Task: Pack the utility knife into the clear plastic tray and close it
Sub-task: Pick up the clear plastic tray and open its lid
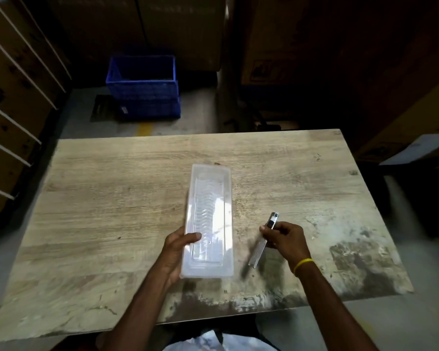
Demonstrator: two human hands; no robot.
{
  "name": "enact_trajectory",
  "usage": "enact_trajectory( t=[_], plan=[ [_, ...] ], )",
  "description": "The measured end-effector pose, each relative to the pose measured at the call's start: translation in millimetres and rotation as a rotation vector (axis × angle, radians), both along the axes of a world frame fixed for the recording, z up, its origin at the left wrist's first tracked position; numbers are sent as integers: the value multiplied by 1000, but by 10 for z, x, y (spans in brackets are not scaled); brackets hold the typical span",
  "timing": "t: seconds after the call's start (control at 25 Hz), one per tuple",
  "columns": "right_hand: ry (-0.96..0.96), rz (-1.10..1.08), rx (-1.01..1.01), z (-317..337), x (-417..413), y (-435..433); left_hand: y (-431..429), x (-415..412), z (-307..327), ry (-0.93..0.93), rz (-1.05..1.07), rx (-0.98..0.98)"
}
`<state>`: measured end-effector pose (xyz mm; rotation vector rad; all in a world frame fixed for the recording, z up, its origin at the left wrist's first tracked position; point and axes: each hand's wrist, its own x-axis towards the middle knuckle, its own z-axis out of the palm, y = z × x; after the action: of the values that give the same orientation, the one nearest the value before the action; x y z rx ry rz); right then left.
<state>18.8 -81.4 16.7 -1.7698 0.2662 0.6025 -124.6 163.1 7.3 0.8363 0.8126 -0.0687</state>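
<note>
A long clear plastic tray (209, 214) lies lengthwise at the middle of the wooden table (112, 198). My left hand (178, 252) grips its near left edge, thumb over the rim. To the right of the tray, my right hand (285, 239) holds a slim silver utility knife (260, 249) by its middle, raised a little above the table. The knife's dark-and-metal head points away from me and its tail points toward me. Tray and knife are apart. I cannot tell whether the tray has a lid on it.
A blue plastic crate (143, 87) stands on the floor beyond the table's far edge. Shelving (13, 97) runs along the left. Cardboard boxes (276, 46) are stacked at the back and right. The table's near right surface is worn and stained.
</note>
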Motion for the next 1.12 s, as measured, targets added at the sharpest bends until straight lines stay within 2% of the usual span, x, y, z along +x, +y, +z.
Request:
enact_trajectory(
  t=[0.16, 0.56, 0.64, 0.72, 0.84, 0.96, 1.04, 1.12],
  plan=[
    [-107, 112, -401, -216, 138, 6, -101, -56, 8, -90, -39, -130],
    [-340, 471, -776, -438, 153, -86, -240, 59, 109, -78, 60, -95],
    [-349, 455, -764, -371, 139, -82, -228, 74, 103, -87, 53, -91],
    [-419, 336, -635, -191, 86, 7, -215, 93, 111, -92, 55, -80],
    [-723, 252, -399, 238, -135, 243, -212, 125, 138, -90, 59, -77],
    [-891, 457, -243, 612, -525, 474, -223, 169, 144, -99, 54, -62],
    [-965, 625, -247, 638, -761, 571, -237, 214, 149, -81, 70, -47],
    [-1058, 761, -341, 531, -910, 638, -253, 246, 146, -37, 95, -43]
  ],
)
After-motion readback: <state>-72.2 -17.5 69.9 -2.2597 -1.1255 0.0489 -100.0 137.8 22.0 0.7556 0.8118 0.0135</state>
